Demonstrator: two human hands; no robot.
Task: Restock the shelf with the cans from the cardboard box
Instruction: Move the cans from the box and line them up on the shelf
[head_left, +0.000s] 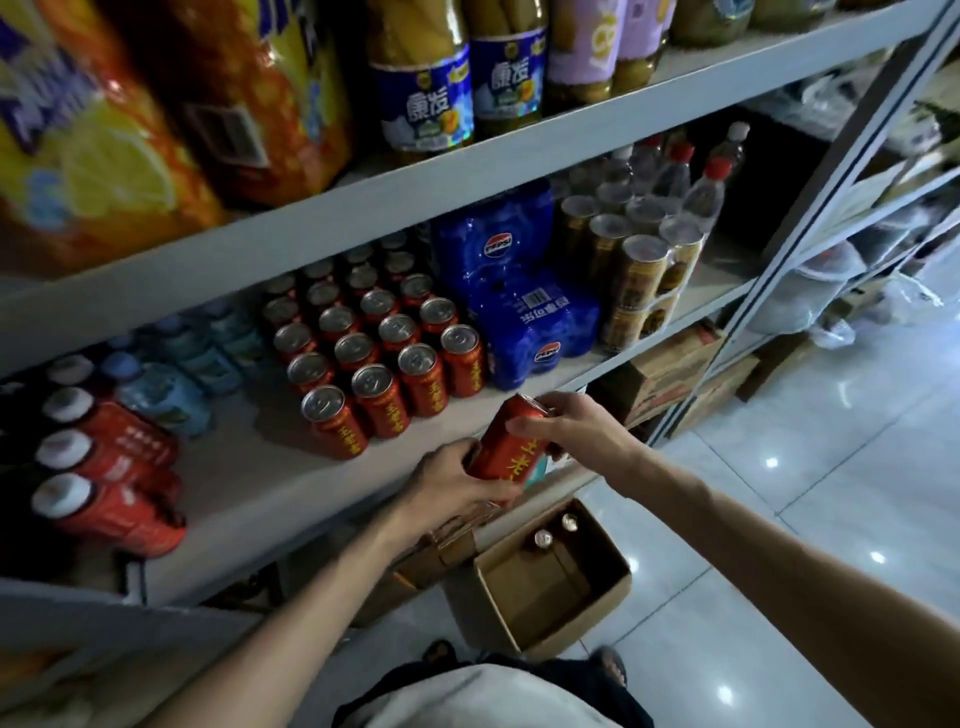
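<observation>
The left hand (457, 480) has its fingers wrapped round the bottom end of a red can (506, 447). The right hand (569, 421) pinches the top end of the same can. The can is tilted and up in the air, just in front of the shelf (249, 483) edge.

Just past the hands stand rows of the same red cans (374, 338). Straight below the hands, on the floor, is the cardboard box (576, 613), with two cans (543, 539) left inside.

What could go wrong? If one hand lets go too soon, the can may slip and drop on the floor or into the box and get dented. If it is pushed in too fast, it may bump the front row and tip cans over.

The red cans have yellow Chinese writing down the side. Beyond the right hand is a blue pack that says PEPSI (514, 291), with gold cans (639, 270) in clear wrap past it. High above the hands are bottles (426, 104) with blue labels and white Chinese writing.
</observation>
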